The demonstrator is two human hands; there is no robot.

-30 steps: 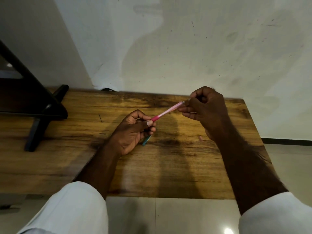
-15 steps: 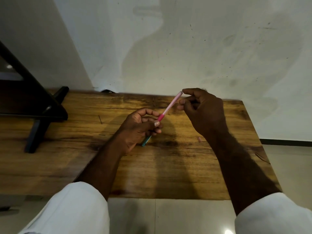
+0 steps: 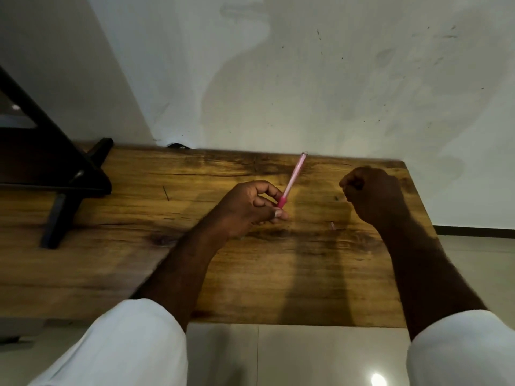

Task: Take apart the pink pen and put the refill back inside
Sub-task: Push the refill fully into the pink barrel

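Left-hand grip (image 3: 250,207) on pink pen (image 3: 292,178) — long axis tilted up-right, away.

Two hands are in view — the left hand (image 3: 250,207) and the right hand (image 3: 373,196) — each at the end of a bare forearm, with two white sleeves (image 3: 125,346) below them. One pink pen (image 3: 292,178) shows, a single slim barrel with a darker pink end. One small pinkish bit (image 3: 332,225) lies on the one wooden tabletop (image 3: 139,260) (too small to tell what it is). One black stand (image 3: 55,168) sits at the far left. One bright light spot (image 3: 377,380) glints on the floor.
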